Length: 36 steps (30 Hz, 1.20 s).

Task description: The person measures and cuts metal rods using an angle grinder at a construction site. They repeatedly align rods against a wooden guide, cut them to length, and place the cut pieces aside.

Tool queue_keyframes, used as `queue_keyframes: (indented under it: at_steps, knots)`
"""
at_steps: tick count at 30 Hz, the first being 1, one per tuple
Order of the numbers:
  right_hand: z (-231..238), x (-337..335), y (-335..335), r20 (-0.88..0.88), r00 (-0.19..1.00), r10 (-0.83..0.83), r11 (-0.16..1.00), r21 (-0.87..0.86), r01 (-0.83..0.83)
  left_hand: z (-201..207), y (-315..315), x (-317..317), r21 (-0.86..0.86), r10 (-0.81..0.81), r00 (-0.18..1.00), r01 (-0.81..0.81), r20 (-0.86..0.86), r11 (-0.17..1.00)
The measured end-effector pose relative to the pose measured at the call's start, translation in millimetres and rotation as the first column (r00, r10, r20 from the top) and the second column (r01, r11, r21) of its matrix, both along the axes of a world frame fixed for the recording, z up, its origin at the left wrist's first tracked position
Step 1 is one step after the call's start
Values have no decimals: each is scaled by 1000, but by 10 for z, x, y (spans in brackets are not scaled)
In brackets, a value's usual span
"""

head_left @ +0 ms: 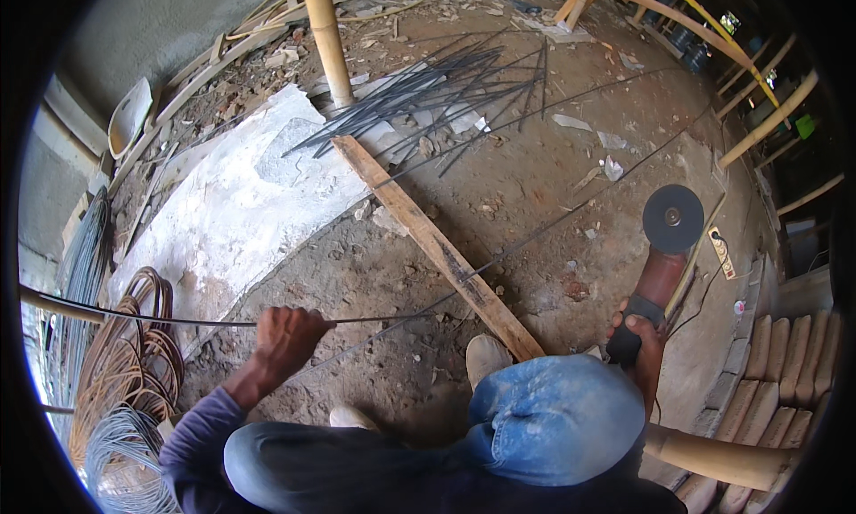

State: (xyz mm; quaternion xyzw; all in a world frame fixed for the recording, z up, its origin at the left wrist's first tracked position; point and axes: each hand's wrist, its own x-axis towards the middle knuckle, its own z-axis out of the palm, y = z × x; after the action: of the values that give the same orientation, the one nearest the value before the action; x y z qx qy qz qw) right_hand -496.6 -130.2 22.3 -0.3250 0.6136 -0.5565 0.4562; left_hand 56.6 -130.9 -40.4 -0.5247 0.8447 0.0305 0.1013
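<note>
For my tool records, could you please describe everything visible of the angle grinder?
The angle grinder has a flat, round, dark disc with a metal-looking centre fitting, a worn reddish-brown body and a black rear handle. The right hand grips the handle beside the right knee, with the disc end pointing forward, away from the person. Whether the disc spins cannot be told.

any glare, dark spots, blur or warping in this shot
Head view: black fisheye border cuts off the corners; head view: the white patch on the ground looks brightest, nearly washed out; head view: deep shade at upper right, behind the bamboo pole; head view: the grinder disc keeps a clear outline.
</note>
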Motion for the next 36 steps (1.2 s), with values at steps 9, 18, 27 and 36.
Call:
queue_keyframes:
  at_steps: [9, 18, 27, 36]
  knots:
    - [-357, -376, -26, 63, 998, -31, 994, 104, 24, 1060, -2199, -520, -391, 99, 993, -65, 68, 918]
    - [-478, -512, 203, 241, 923, -301, 936, 262, 237, -36, -4883, -2486, -144, 199, 920, -260, -338, 955]
    - [-603, -740, 177, 233, 896, -378, 911, 268, 315, -1870, -4525, -2203, 354, 387, 873, -276, -298, 894]
    - [-657, -803, 65, 224, 924, -311, 921, 313, 234, -1152, -3482, -3683, 518, 344, 920, -205, -188, 831]
